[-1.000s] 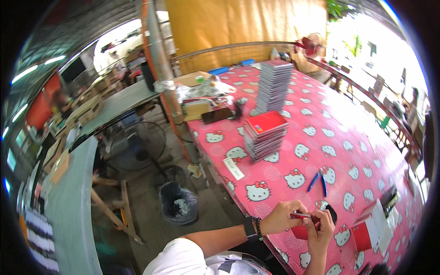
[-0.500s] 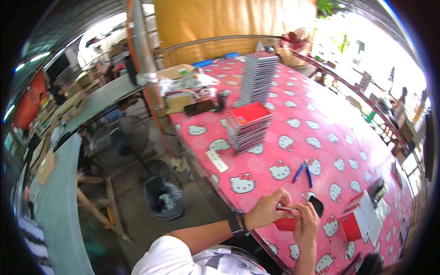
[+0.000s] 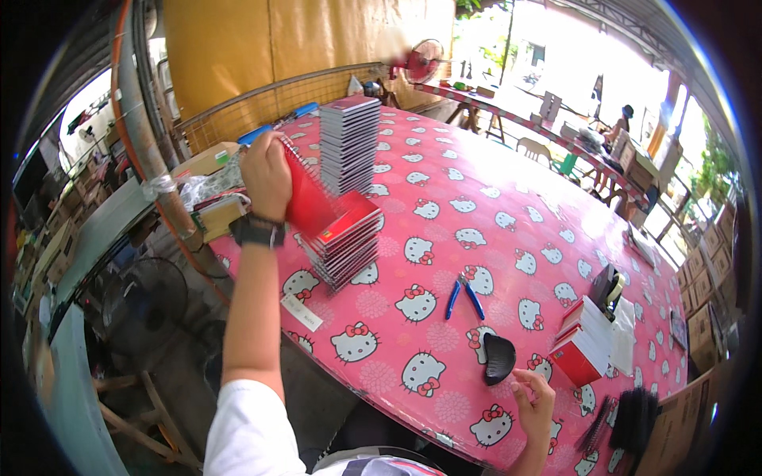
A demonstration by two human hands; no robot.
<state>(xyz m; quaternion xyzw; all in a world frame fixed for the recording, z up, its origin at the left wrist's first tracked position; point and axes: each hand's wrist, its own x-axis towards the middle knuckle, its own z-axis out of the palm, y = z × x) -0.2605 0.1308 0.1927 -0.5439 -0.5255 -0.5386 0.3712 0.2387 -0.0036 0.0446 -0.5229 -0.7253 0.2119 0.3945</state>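
My left hand (image 3: 267, 174) is closed on the top edge of a red spiral notebook (image 3: 306, 186), held tilted over the shorter stack of red notebooks (image 3: 343, 246). The held notebook's lower edge is at the stack's top; whether it touches I cannot tell. Behind rises a taller stack of notebooks (image 3: 348, 147). At the table's near edge my right hand (image 3: 535, 403) holds nothing, fingers loosely bent and apart. Its fingertips are beside a black curved object (image 3: 499, 358), its kind unclear. Blue-handled nippers (image 3: 464, 298) lie beyond it, handles spread.
A pink patterned cover lies over the table (image 3: 444, 357). Right of my right hand are a pile of red-covered page blocks (image 3: 579, 361), a tape dispenser (image 3: 607, 287) and black binding coils (image 3: 623, 424). A paper slip (image 3: 302, 312) lies near the left edge; a post (image 3: 143, 119) stands beyond.
My left hand has left my right hand and carried the red notebook up and left to the shorter stack. My right hand has let go and lowered beside the black object. The view has turned right.
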